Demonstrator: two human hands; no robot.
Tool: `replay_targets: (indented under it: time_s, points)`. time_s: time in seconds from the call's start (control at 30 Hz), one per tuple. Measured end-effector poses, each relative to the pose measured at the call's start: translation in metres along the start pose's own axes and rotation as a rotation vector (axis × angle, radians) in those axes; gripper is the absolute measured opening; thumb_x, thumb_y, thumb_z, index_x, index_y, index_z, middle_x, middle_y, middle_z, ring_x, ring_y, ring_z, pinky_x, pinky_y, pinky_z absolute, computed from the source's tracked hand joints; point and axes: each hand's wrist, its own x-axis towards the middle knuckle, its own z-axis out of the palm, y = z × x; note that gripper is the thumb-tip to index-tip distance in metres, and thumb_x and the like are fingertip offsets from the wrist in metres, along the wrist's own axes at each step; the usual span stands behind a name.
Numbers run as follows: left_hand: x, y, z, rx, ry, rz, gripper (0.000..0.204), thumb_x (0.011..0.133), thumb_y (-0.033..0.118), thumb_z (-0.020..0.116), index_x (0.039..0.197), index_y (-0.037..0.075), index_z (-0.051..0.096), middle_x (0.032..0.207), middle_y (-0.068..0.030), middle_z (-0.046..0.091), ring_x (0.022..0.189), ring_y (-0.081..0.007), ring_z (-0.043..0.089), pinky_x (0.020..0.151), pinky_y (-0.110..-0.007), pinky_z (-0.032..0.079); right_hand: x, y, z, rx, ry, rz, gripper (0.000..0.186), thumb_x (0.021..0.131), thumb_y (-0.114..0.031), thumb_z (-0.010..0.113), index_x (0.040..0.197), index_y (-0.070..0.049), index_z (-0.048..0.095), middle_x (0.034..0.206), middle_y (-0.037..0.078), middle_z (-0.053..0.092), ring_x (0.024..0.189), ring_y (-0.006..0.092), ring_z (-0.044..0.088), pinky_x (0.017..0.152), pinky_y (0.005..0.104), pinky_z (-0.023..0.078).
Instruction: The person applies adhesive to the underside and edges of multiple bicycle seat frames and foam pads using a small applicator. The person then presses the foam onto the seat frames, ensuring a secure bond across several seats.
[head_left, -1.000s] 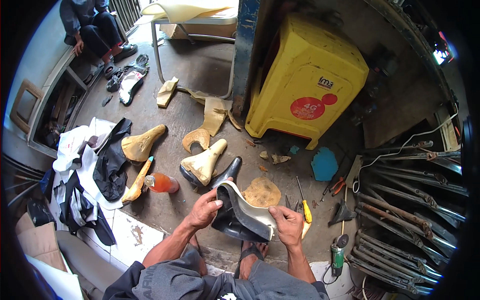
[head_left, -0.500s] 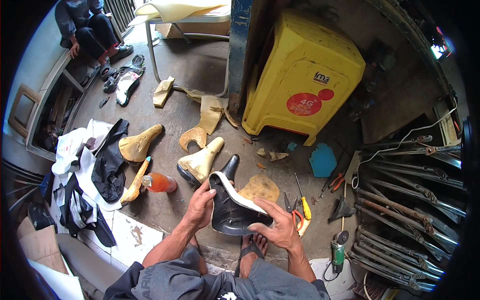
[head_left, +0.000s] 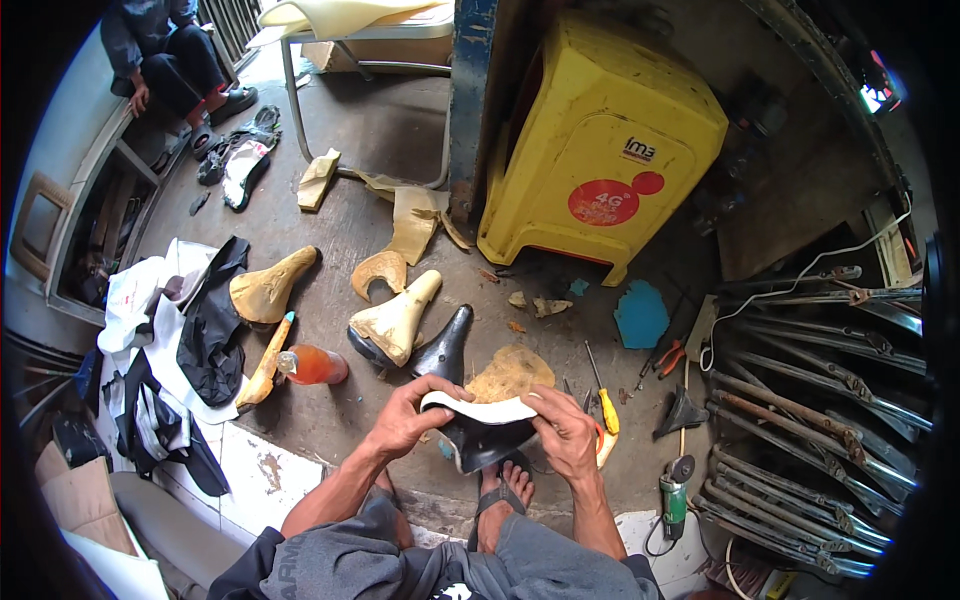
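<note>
Between both hands I hold a bicycle saddle (head_left: 487,440), its black hollow side toward me and a white padded edge along the top. My left hand (head_left: 408,418) grips its left end, thumb and fingers at the white edge. My right hand (head_left: 566,432) is closed on the right end. Just beyond lies a round tan foam piece (head_left: 512,370), partly hidden by the saddle. A black saddle (head_left: 443,345) and a cream foam-topped saddle (head_left: 396,320) rest on the floor ahead. Another foam-covered saddle (head_left: 272,287) sits farther left, near a bottle of orange liquid (head_left: 314,365).
At right are a yellow-handled screwdriver (head_left: 609,412), red-handled pliers (head_left: 672,358), a green angle grinder (head_left: 674,505) and stacked metal tubes (head_left: 810,430). A yellow plastic stool (head_left: 620,130) stands ahead. Cloth pieces (head_left: 212,350) lie left. Another person (head_left: 170,60) sits far left.
The saddle has turned so its white edge lies nearly level across the top. My right hand has moved up to that edge, and my left hand has shifted slightly.
</note>
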Motion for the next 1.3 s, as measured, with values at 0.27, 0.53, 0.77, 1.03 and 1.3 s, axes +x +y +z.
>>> replay_targets:
  time_s: [0.27, 0.53, 0.77, 1.03, 1.3]
  points:
    - [-0.001, -0.006, 0.024, 0.621, -0.071, 0.661, 0.033, 0.075, -0.015, 0.061, 0.104, 0.0, 0.066, 0.127, -0.0161, 0.065, 0.134, -0.0369, 0.054, 0.116, -0.049, 0.039, -0.004, 0.005, 0.015, 1.242, 0.286, 0.77, 0.047, 0.106, -0.034, 0.049, 0.141, -0.001, 0.048, 0.142, 0.019, 0.053, 0.123, 0.0314, 0.06, 0.095, 0.0425, 0.057]
    - [-0.004, -0.017, 0.034, 1.184, -0.505, 0.632, 0.039, 0.079, 0.005, 0.073, 0.117, 0.009, 0.067, 0.152, -0.0125, 0.045, 0.149, -0.0335, 0.033, 0.122, -0.055, 0.027, -0.002, 0.022, 0.018, 1.416, 0.282, 0.617, 0.037, 0.105, -0.027, 0.054, 0.132, -0.002, 0.055, 0.123, 0.009, 0.067, 0.111, 0.0209, 0.066, 0.09, 0.0374, 0.057]
    - [-0.013, -0.027, 0.035, 0.796, 0.001, 0.533, 0.065, 0.088, 0.025, 0.074, 0.142, 0.005, 0.046, 0.145, -0.0237, 0.045, 0.137, -0.0377, 0.045, 0.115, -0.051, 0.038, -0.015, 0.037, 0.016, 1.477, 0.3, 0.524, 0.036, 0.104, -0.024, 0.057, 0.132, -0.002, 0.057, 0.125, 0.011, 0.067, 0.111, 0.023, 0.067, 0.093, 0.0406, 0.057]
    - [-0.013, -0.042, 0.037, 0.362, -0.031, -0.126, 0.091, 0.092, 0.039, 0.072, 0.153, 0.0, 0.017, 0.145, -0.0273, 0.037, 0.126, -0.0375, 0.052, 0.101, -0.048, 0.051, -0.014, 0.029, 0.024, 1.417, 0.297, 0.527, 0.03, 0.102, -0.021, 0.06, 0.126, -0.002, 0.062, 0.115, 0.011, 0.071, 0.102, 0.0206, 0.07, 0.089, 0.0362, 0.058]
    - [-0.016, -0.056, 0.05, 0.865, -0.092, -0.005, 0.108, 0.079, 0.044, 0.083, 0.154, 0.002, 0.018, 0.147, -0.0305, 0.033, 0.136, -0.0488, 0.042, 0.111, -0.052, 0.04, -0.017, 0.008, 0.049, 0.741, 0.058, 0.758, 0.04, 0.093, -0.032, 0.074, 0.113, 0.003, 0.069, 0.093, 0.007, 0.073, 0.081, 0.0122, 0.07, 0.063, 0.0236, 0.058]
